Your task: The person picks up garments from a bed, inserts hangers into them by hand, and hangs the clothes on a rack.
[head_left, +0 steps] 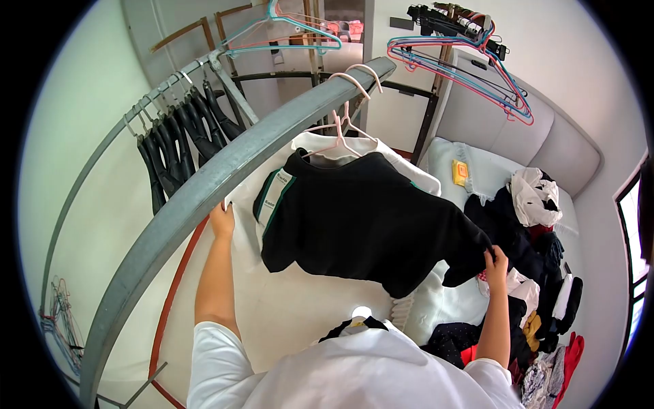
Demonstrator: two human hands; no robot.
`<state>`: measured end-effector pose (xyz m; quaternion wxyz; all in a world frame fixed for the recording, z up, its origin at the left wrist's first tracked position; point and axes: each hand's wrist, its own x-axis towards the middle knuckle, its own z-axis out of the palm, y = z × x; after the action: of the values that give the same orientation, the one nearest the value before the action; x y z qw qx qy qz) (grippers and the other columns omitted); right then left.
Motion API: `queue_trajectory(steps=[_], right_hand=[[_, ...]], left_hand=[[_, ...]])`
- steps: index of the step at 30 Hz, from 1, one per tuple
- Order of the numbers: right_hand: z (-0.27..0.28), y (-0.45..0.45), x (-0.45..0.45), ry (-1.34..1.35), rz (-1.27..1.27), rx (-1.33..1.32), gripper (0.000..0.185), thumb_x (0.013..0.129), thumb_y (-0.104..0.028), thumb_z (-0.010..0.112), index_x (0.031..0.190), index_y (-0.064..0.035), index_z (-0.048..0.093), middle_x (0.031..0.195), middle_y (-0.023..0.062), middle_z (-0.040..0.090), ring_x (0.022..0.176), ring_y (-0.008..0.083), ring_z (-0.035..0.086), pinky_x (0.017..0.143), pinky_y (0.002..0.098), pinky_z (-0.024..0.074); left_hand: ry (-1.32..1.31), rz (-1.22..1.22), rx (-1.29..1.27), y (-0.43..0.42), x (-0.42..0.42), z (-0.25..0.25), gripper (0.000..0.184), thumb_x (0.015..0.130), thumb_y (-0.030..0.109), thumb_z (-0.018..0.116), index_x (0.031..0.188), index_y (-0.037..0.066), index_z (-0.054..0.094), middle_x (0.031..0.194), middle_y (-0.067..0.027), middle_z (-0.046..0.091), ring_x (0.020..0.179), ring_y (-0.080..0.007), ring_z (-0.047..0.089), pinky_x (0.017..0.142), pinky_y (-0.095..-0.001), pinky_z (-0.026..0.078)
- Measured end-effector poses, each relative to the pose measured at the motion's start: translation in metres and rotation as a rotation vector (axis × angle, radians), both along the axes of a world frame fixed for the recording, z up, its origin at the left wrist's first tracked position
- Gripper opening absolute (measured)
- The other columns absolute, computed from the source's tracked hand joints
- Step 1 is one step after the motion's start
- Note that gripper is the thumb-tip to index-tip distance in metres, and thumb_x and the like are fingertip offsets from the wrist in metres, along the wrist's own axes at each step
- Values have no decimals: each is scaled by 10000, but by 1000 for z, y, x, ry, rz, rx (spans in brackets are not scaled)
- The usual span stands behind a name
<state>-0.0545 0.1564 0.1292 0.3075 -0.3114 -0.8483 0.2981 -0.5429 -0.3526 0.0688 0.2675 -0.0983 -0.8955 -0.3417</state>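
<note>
A black shirt (361,225) with a white, lettered stripe on its shoulder hangs from a pale pink hanger (338,136) on the grey metal rail. Behind it a white shirt (419,178) hangs on a similar hanger, mostly covered. My right hand (497,264) is closed on the end of the black shirt's sleeve and holds it stretched out to the right. On the other side, just below the rail, my left hand (222,219) pinches what looks like the pale edge of the white shirt; its fingertips are partly hidden.
The thick grey rail (225,153) curves across the view. Black hangers (174,136) crowd a thinner bar at left. Coloured hangers (463,65) hang at upper right, a turquoise hanger (293,41) at top. Heaped clothes (535,198) and a yellow packet (460,172) lie on the bed (443,158).
</note>
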Motion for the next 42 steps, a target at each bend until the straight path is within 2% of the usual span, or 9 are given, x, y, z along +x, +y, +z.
queue_trajectory(steps=[5,10,19,27,31,32,37,39,42], right_hand=[[-22,-6,7,37,7,-63,64,787,-53,575,795,10,565,586,6,468,548,79,417,497,238,321],[-40,-10,-9,34,194,-158,154,722,34,592,870,5,561,715,46,583,683,113,567,538,224,394],[-12,-71,-61,-38,504,-276,448,617,-14,701,1025,-23,516,874,57,549,876,165,539,838,325,439],[0,-108,-88,251,534,-561,610,669,44,658,1225,-37,421,1154,57,513,1098,176,471,949,306,341],[9,-110,-86,263,424,-522,478,662,46,649,1116,-18,511,995,36,573,938,132,522,862,288,399],[31,-106,-80,228,270,-388,283,637,41,659,900,-12,568,795,11,562,753,113,514,706,279,438],[60,-55,-72,383,169,-158,288,591,70,639,616,-57,382,558,-25,391,559,54,374,499,212,319],[60,-59,-79,144,207,101,252,614,39,647,635,-29,406,534,37,399,533,80,382,482,234,337],[56,-75,-86,-106,247,77,242,603,-74,715,706,-4,507,611,176,551,554,310,555,535,335,439]], left_hand=[[240,88,104,9,12,-5,132,719,19,607,765,31,484,678,-93,548,606,-225,551,606,-323,453],[-220,-362,375,49,25,-22,369,676,78,673,1001,33,505,894,-105,599,870,-186,585,685,-290,482],[-163,-487,192,138,63,5,600,654,52,649,1196,16,393,1072,-214,568,1005,-343,551,820,-398,453],[-39,-313,181,128,45,-3,348,666,-27,499,1014,-23,519,866,-269,586,830,-402,579,718,-398,463],[-181,-374,255,90,33,29,445,667,-54,459,1096,14,555,956,-210,612,942,-350,567,799,-341,431],[-109,-338,243,78,17,25,411,650,-79,451,1039,2,558,891,-156,603,884,-291,565,791,-315,424],[-242,-198,493,13,-49,33,343,714,-37,460,1049,-14,533,1031,-130,551,982,-217,499,836,-297,383],[-450,-147,801,7,-55,53,390,737,-7,462,1124,-15,507,1115,-145,528,1060,-244,469,891,-307,356],[-376,-158,654,22,-49,58,437,727,-4,472,1163,-13,485,1163,-150,508,1107,-248,445,923,-300,333]])
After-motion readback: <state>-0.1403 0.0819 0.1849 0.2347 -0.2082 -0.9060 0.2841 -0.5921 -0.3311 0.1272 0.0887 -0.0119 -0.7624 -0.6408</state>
